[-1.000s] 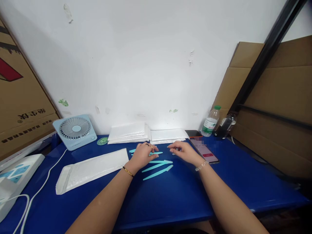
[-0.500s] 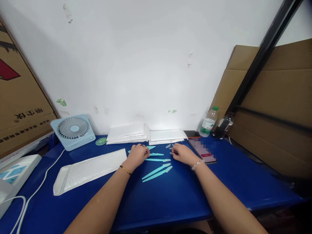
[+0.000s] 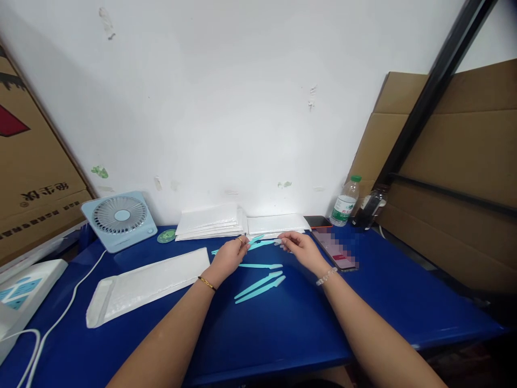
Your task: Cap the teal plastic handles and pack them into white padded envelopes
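Note:
My left hand (image 3: 232, 254) is closed on a turquoise stick (image 3: 266, 243) with a blade-like end, which points right. Close to its tip, my right hand (image 3: 299, 249) pinches a small translucent cap (image 3: 278, 242). Whether cap and tip touch is too small to tell. Another turquoise piece shows beside my left fingers, partly hidden by them. On the blue table, one turquoise stick (image 3: 262, 266) lies just below my hands. Two more, an upper stick (image 3: 258, 285) and a lower stick (image 3: 260, 290), lie slanted nearer the front edge.
A white padded envelope (image 3: 149, 283) lies left of my left hand. Behind are stacked white envelopes (image 3: 210, 222). A blue fan (image 3: 121, 218) stands at the left. Right are a phone (image 3: 335, 250), a water bottle (image 3: 345, 205) and a dark bottle (image 3: 369, 209).
My left hand has moved slightly right and lifted a turquoise stick. My right hand has moved a little left and up with a cap, towards the stick's tip.

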Available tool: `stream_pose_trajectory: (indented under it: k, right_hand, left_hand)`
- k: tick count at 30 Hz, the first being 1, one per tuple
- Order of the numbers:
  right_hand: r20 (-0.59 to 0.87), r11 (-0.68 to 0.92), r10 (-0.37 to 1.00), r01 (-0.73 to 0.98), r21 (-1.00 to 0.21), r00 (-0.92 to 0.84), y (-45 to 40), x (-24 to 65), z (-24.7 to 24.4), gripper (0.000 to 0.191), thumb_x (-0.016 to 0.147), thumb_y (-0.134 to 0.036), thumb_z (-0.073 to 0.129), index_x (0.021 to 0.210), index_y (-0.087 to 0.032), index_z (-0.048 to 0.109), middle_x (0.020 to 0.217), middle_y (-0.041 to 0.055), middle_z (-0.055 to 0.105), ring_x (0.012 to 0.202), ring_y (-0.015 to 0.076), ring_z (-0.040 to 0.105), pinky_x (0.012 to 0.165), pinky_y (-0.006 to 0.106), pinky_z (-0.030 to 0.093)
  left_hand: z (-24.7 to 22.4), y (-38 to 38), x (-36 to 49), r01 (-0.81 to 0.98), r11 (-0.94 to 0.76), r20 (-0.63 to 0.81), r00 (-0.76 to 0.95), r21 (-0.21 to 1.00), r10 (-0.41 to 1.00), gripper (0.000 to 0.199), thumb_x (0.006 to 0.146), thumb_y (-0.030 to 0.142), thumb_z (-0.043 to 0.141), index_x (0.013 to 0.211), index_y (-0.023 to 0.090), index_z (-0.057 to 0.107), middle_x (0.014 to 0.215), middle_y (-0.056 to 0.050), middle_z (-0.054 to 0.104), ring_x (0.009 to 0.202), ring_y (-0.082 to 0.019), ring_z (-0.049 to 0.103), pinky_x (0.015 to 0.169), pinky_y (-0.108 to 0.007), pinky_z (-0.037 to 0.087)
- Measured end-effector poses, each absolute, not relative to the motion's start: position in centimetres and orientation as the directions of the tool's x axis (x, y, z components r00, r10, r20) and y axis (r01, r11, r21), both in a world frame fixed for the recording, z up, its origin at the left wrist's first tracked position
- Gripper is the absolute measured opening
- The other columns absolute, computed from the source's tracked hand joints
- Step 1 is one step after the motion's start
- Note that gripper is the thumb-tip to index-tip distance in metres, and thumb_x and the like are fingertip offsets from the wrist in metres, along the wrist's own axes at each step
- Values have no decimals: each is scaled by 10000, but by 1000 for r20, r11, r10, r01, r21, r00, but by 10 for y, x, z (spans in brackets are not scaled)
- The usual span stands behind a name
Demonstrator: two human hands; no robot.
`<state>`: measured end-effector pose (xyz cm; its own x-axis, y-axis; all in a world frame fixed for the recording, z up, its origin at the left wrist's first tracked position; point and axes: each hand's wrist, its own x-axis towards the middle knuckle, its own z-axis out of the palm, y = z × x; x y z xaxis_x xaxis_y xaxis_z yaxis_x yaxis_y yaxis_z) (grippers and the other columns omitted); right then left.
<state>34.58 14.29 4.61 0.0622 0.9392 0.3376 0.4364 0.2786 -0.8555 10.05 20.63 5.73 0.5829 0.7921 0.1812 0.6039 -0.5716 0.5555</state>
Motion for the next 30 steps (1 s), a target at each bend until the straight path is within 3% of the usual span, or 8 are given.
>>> stream_pose_trajectory:
  k: [12, 20, 22, 26, 30]
  right_hand:
    - [334, 279, 936, 347, -896, 110, 142, 338, 48, 328, 796, -449, 582, 935, -161, 654, 739, 42, 651, 634, 141, 592, 633, 282, 492]
    - [171, 188, 982, 264, -946, -84, 137, 331, 53, 393, 753, -471, 624, 961, -139, 653, 722, 54, 672, 634, 158, 627, 615, 288, 503]
    - [195, 202, 979, 400, -894, -59, 137, 345, 58, 358, 778, -453, 596, 947, -145, 665, 708, 51, 677, 648, 164, 623, 631, 284, 489]
    - [325, 131, 940, 767, -628, 106, 134, 380, 67, 225, 792, -357, 554, 795, -175, 685, 755, 47, 687, 683, 169, 603, 623, 261, 434]
    - [181, 32, 982, 904, -426, 51, 134, 390, 61, 96, 704, -260, 621, 728, -184, 674, 724, 39, 677, 653, 164, 590, 579, 241, 400]
  left_hand:
    - [56, 208, 102, 554, -602, 238, 590, 575, 771, 226, 904, 380, 354, 803, 210, 463, 597, 34, 494, 559, -131, 470, 537, -237, 277]
    - [60, 195, 109, 455, -584, 215, 635, 672, 742, 249, 897, 395, 359, 778, 201, 460, 632, 37, 487, 573, -117, 446, 550, -229, 317]
    - [62, 190, 108, 458, -555, 154, 658, 694, 737, 262, 890, 409, 362, 775, 199, 468, 634, 35, 499, 571, -119, 469, 553, -231, 335]
    - [65, 183, 106, 524, -532, 23, 697, 665, 716, 276, 876, 418, 375, 773, 199, 507, 660, 16, 546, 582, -135, 520, 557, -244, 358]
    - [68, 182, 107, 571, -613, 85, 690, 547, 719, 251, 858, 367, 411, 737, 196, 549, 744, -18, 600, 684, -158, 535, 596, -252, 353]
